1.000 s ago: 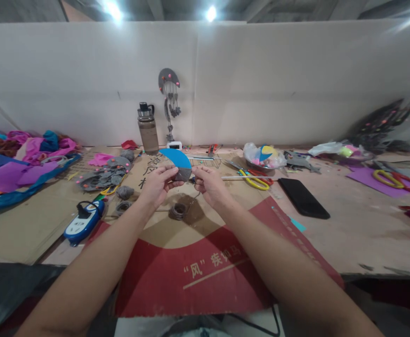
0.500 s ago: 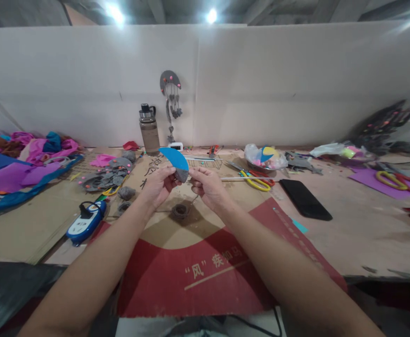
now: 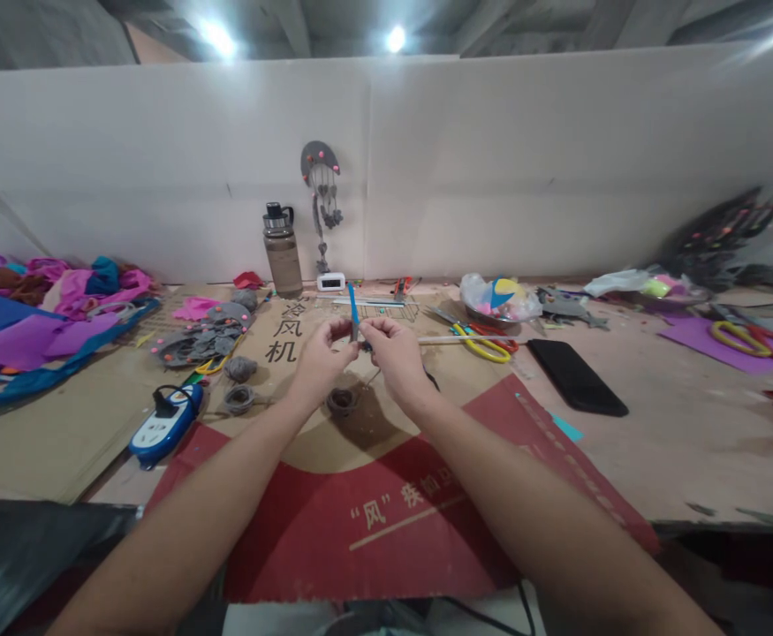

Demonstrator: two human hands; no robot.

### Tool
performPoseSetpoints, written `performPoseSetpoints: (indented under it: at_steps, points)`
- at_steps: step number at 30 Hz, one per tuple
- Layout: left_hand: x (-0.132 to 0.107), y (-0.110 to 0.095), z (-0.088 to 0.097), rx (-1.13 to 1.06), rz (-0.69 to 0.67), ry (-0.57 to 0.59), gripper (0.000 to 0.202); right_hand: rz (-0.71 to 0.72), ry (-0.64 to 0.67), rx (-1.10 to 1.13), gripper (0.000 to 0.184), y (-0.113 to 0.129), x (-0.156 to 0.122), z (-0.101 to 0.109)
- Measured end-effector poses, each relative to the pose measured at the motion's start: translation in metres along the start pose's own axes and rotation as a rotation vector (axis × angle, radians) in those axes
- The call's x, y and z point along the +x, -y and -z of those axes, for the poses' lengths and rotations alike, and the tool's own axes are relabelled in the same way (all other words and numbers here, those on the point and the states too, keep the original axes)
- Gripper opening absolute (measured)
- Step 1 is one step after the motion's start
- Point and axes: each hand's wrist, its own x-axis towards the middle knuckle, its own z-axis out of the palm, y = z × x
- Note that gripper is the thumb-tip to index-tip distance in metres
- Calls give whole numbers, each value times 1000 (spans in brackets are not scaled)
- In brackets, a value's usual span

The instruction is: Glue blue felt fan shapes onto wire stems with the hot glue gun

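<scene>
Pale wall panels [image 3: 466, 168] are lined up behind a cluttered table [image 3: 664, 459], lit from above by ceiling lights [image 3: 396, 39]. Both hands are held close together over a red and brown cardboard sheet [image 3: 333, 565]. Between them a blue piece [image 3: 353, 305] is raised above the cardboard, turned nearly edge-on, its lower end partly hidden by fingers. It is pinched by the left hand [image 3: 326, 355]; the fingertips of the right hand [image 3: 396, 355] are bent in at its lower end, and what is gripped by them cannot be told.

Just below the hands, a small coil of gray yarn [image 3: 342, 403] is laid on the cardboard. Farther left, another coil [image 3: 238, 400] and a yarn ball [image 3: 240, 368] are placed near a blue and white power strip [image 3: 165, 427]. Beyond these, gray cut pieces [image 3: 204, 336] are heaped, and bright cloth [image 3: 74, 300] is piled at the far left.

To the right, yellow-handled scissors [image 3: 488, 347] are laid near a black phone [image 3: 578, 377], with a bag-filled bowl [image 3: 500, 300] behind. Against the panels, a bottle [image 3: 283, 258] is stood upright beside a small clock [image 3: 331, 283], above which a gray crescent ornament [image 3: 321, 161] is hung.
</scene>
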Motion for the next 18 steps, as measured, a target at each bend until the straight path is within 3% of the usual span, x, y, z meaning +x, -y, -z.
performPoseSetpoints:
  at_steps: [7, 10, 18]
  points:
    - [0, -2, 0, -26, 31, 4, 24, 86, 130, -45, 21, 2, -8, -4]
    - [0, -3, 0, -68, 58, -17, 20, 165, 107, -129, 17, 2, -7, -3]
    - [2, -4, 1, -256, 105, -67, 18, 184, 50, -201, 13, -2, -4, 1]
